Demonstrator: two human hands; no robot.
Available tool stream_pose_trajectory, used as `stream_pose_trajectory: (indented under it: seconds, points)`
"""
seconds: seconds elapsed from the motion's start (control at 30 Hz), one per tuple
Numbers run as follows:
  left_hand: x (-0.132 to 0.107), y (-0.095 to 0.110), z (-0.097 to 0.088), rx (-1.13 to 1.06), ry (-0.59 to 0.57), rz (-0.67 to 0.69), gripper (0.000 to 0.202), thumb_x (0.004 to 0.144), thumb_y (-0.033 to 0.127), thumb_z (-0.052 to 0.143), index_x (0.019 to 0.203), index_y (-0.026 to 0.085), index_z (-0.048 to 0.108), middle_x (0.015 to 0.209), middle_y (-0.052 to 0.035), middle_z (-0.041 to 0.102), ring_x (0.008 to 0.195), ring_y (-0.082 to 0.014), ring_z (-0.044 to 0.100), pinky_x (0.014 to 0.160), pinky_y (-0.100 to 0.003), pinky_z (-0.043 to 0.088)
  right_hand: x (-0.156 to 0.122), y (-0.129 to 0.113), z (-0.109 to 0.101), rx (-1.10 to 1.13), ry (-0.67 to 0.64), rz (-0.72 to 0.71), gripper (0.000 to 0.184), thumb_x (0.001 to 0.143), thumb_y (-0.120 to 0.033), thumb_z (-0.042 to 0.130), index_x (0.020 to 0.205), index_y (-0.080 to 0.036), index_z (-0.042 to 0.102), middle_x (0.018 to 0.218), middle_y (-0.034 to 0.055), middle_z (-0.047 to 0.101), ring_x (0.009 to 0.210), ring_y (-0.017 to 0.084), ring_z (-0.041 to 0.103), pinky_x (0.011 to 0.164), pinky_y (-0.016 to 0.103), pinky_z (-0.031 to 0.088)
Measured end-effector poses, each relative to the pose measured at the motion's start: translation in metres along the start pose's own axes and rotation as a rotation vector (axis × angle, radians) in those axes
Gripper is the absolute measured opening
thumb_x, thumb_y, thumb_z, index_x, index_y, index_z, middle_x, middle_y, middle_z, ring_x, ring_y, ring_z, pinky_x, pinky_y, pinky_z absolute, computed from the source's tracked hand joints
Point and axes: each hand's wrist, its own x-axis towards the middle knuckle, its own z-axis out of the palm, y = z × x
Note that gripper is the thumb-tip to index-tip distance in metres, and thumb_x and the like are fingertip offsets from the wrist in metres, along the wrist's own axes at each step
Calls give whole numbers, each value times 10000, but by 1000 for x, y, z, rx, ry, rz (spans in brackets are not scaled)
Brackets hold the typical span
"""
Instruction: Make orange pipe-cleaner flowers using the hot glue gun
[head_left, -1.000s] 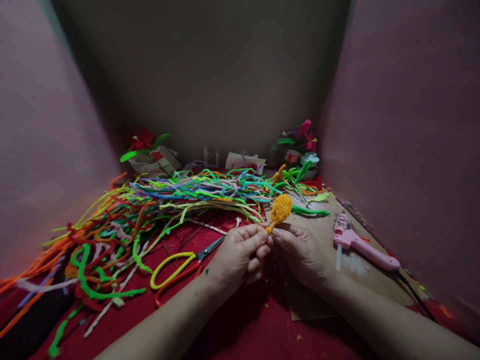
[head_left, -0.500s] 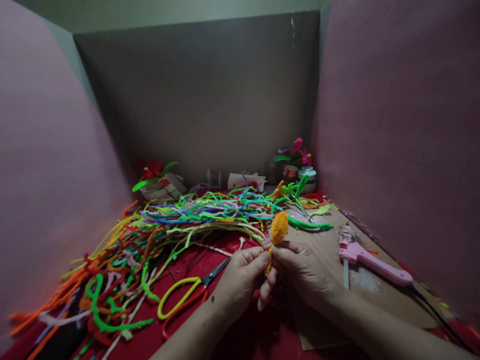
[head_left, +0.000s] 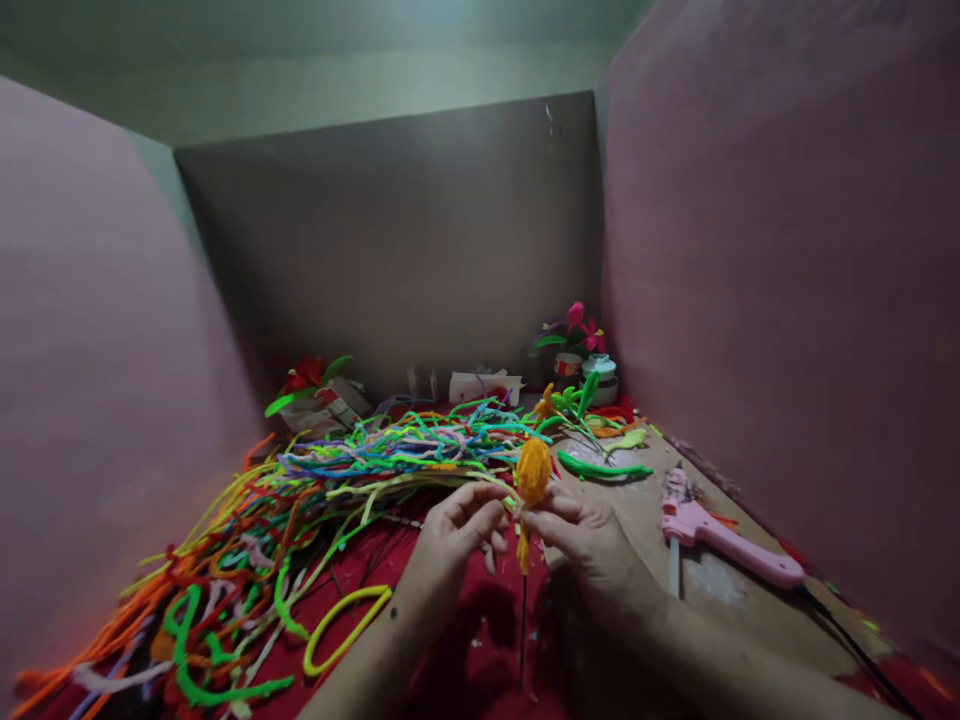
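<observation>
An orange-yellow pipe-cleaner flower bud stands upright between my hands, with a thin dark stem hanging below it. My right hand pinches the base of the bud between thumb and fingers. Just left of it, my left hand has its thumb and fingers apart, the tips close beside the bud's base. Under my left forearm, scissors show only a yellow handle loop; the rest is hidden.
A heap of coloured pipe cleaners spreads across the back and left of the red cloth. On cardboard at right lies a pink glue gun with its cord. Pipe-cleaner flowers and jars stand behind.
My left fingers have loosened from the bud's base, while the right hand keeps its pinch. The bud has turned more upright and its dark stem now shows. The camera has tilted upward.
</observation>
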Motion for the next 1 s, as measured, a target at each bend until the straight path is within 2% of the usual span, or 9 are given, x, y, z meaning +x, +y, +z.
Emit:
stream_pose_trajectory:
  seconds: [0.13, 0.27, 0.33, 0.47, 0.6, 0.7, 0.8, 0.9, 1.0]
  points:
    - [2, 17, -4, -184, -51, -21, 365, 693, 364, 680, 957, 131, 585, 629, 21, 533, 428, -42, 441, 382, -154, 337, -3, -10, 9, 2, -113, 25, 118, 750, -279, 633, 775, -238, 740, 863, 26, 652, 950, 211, 532, 934, 367, 346]
    - [-4, 33, -3, -249, -189, -63, 530, 625, 441, 719, 1033, 136, 575, 549, 57, 452, 383, -15, 325, 362, -140, 264, -3, -17, 10, -39, -261, 68, 121, 741, -297, 634, 747, -249, 745, 852, 24, 624, 902, 206, 522, 910, 378, 344]
    - [-7, 36, -3, -263, -240, -107, 523, 640, 476, 695, 1028, 144, 580, 518, 76, 394, 368, -3, 241, 352, -132, 211, -3, -21, 10, -28, -316, 116, 107, 726, -269, 638, 698, -244, 738, 821, 17, 609, 858, 193, 514, 886, 371, 348]
    - [-6, 36, -5, -257, -219, -81, 266, 771, 394, 591, 880, 151, 586, 447, 97, 298, 344, -10, 162, 345, -141, 164, -3, -22, 11, -12, -311, 177, 152, 677, -189, 639, 529, -209, 668, 715, 0, 574, 755, 163, 485, 793, 329, 351]
    - [-1, 33, -6, -258, -94, -48, 297, 790, 406, 558, 947, 154, 550, 501, 92, 348, 353, -10, 197, 353, -139, 182, 3, -17, 7, 8, -204, 215, 205, 661, -210, 643, 464, -174, 599, 535, -26, 469, 556, 111, 383, 574, 275, 300]
    - [-3, 30, 0, -69, 78, -40, 332, 769, 413, 577, 946, 138, 519, 608, 48, 470, 413, -30, 375, 382, -142, 271, 11, -11, 0, 50, -79, 202, 138, 678, -259, 658, 587, -156, 658, 570, -25, 495, 524, 89, 351, 522, 255, 262]
    - [-10, 19, 14, 217, 111, 48, 364, 719, 354, 643, 972, 157, 473, 746, -7, 554, 620, -120, 545, 518, -207, 412, 16, -5, -4, 78, 51, 162, 126, 688, -282, 670, 672, -157, 682, 665, -4, 566, 569, 97, 409, 537, 244, 301]
    - [-16, 4, 27, 553, 163, 231, 395, 717, 317, 650, 1046, 189, 472, 824, -25, 576, 689, -144, 544, 621, -237, 402, 16, 0, -2, 128, 111, 153, 133, 682, -294, 678, 719, -167, 686, 762, 19, 610, 655, 133, 492, 586, 260, 360]
    - [-16, -8, 32, 781, 242, 371, 198, 782, 280, 570, 962, 198, 561, 828, -53, 579, 706, -167, 529, 626, -238, 344, 14, 5, -1, 66, 155, 106, 121, 691, -287, 672, 705, -168, 691, 800, 24, 615, 712, 151, 512, 624, 270, 381]
